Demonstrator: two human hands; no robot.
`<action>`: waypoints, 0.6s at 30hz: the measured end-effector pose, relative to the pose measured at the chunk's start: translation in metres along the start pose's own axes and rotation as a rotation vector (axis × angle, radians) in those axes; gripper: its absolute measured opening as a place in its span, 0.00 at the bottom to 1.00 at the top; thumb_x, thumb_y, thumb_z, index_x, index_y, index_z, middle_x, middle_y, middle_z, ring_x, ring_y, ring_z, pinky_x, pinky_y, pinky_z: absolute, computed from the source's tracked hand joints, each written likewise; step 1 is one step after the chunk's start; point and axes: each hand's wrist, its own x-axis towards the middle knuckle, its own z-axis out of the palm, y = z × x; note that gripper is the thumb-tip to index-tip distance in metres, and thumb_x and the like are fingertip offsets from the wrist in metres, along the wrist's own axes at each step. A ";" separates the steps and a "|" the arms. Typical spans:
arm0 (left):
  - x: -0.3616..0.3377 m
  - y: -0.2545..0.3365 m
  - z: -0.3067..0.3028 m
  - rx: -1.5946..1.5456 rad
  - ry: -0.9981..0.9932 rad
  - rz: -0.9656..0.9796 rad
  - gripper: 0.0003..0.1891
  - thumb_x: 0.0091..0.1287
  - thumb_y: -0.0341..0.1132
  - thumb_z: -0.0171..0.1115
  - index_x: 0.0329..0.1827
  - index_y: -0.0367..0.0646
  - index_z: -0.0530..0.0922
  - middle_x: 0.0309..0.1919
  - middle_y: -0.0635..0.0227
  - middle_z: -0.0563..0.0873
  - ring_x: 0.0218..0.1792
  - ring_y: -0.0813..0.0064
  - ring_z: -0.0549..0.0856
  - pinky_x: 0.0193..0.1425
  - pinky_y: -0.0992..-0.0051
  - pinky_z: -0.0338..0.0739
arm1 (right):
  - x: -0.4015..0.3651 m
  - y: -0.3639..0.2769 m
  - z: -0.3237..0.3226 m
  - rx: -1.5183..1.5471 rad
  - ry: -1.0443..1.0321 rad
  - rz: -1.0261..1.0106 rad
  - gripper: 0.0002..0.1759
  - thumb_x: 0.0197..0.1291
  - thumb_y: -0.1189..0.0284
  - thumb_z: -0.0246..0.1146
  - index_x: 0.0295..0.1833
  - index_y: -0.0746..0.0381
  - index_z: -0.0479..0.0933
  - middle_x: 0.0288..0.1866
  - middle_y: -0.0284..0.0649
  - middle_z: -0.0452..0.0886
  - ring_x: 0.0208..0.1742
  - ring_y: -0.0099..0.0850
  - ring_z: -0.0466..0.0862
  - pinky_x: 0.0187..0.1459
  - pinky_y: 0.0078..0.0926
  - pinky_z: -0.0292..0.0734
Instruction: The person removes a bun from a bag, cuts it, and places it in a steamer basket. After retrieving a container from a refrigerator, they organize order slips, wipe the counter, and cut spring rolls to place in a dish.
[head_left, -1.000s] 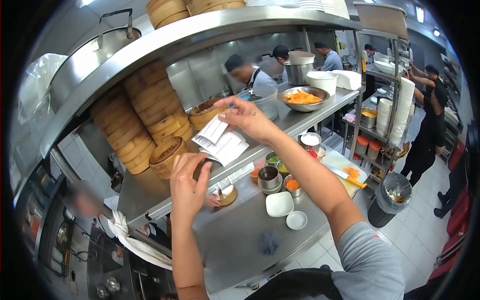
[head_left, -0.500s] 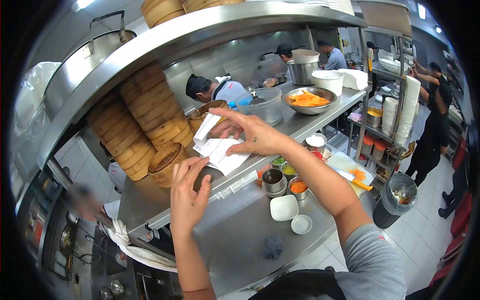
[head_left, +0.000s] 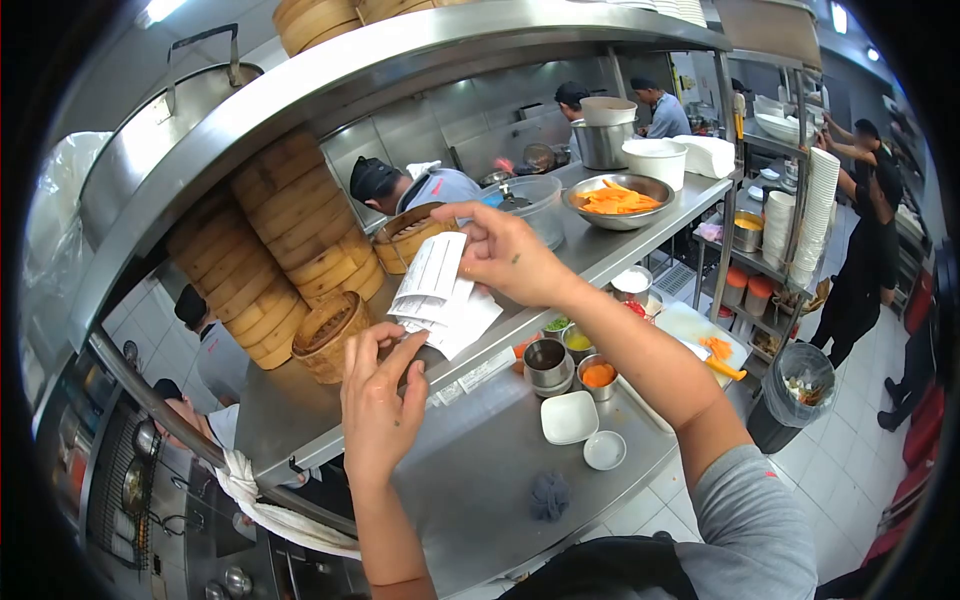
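Several white printed paper slips [head_left: 432, 285] lie over the edge of the steel shelf [head_left: 590, 262], their upper part raised and curled. My right hand [head_left: 510, 250] pinches the raised paper at its right side between thumb and fingers. At the lower left corner of the slips, my left hand [head_left: 385, 390] has its fingers apart, with fingertips touching or very near the paper. A small bamboo steamer [head_left: 332, 340] stands left of the papers, and another steamer basket [head_left: 405, 238] is behind them.
Tall bamboo steamer stacks [head_left: 290, 210] rise at left. A bowl of orange strips [head_left: 615, 200] and a clear tub [head_left: 525, 205] stand on the shelf. Below are sauce cups [head_left: 548, 365], white dishes [head_left: 570, 417] and a knife [head_left: 722, 367]. Co-workers [head_left: 430, 187] are behind the shelf.
The top slip has been lifted and spread wider, with my right hand now at its right side. The co-worker behind the shelf has shifted left, and another shows at lower left.
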 end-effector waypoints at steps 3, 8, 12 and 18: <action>0.000 0.001 0.000 -0.004 -0.001 0.001 0.15 0.63 0.26 0.62 0.53 0.38 0.85 0.51 0.57 0.80 0.51 0.55 0.77 0.56 0.61 0.75 | 0.003 -0.003 -0.004 0.309 -0.024 0.132 0.31 0.65 0.83 0.62 0.73 0.66 0.64 0.47 0.41 0.84 0.44 0.28 0.87 0.47 0.26 0.86; 0.000 0.000 0.001 0.010 -0.011 0.008 0.15 0.63 0.25 0.61 0.52 0.38 0.86 0.50 0.57 0.80 0.51 0.56 0.78 0.56 0.61 0.75 | 0.001 -0.010 0.000 0.473 -0.090 0.091 0.36 0.64 0.86 0.62 0.76 0.65 0.60 0.54 0.44 0.79 0.55 0.33 0.85 0.56 0.30 0.85; 0.000 0.000 0.000 0.019 -0.029 0.008 0.15 0.62 0.25 0.60 0.52 0.38 0.86 0.50 0.57 0.80 0.50 0.56 0.78 0.55 0.60 0.75 | -0.004 -0.005 0.002 0.396 -0.141 0.029 0.43 0.60 0.89 0.64 0.79 0.61 0.56 0.59 0.44 0.75 0.61 0.34 0.83 0.59 0.30 0.83; 0.000 -0.002 -0.001 0.007 -0.032 0.023 0.16 0.62 0.25 0.60 0.52 0.38 0.86 0.52 0.57 0.81 0.51 0.56 0.78 0.55 0.60 0.75 | -0.009 -0.017 0.007 -0.027 -0.129 -0.041 0.59 0.51 0.84 0.73 0.84 0.54 0.47 0.65 0.47 0.74 0.60 0.31 0.85 0.64 0.33 0.78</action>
